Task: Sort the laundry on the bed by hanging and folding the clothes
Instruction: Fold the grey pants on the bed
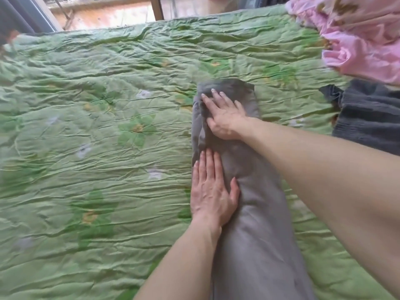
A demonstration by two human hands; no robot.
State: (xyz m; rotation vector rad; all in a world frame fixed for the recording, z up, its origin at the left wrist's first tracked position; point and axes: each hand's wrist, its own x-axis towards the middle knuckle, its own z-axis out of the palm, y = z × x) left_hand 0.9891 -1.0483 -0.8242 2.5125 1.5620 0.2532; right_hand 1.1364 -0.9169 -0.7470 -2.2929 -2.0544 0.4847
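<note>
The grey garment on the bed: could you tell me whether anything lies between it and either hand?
Nothing visible does. The left hand and the right hand both rest flat, fingers straight, directly on the grey garment. The dark grey knit and pink fabric lie off to the right.

Looks like a bedroom in someone's home. There's a bed (108, 148) covered with a wrinkly green floral quilt (91, 87), clothes lying on it, a bunched-up pink flowery sheet (357, 40) in the corner, and a tiled floor (108, 16) past the far edge.
</note>
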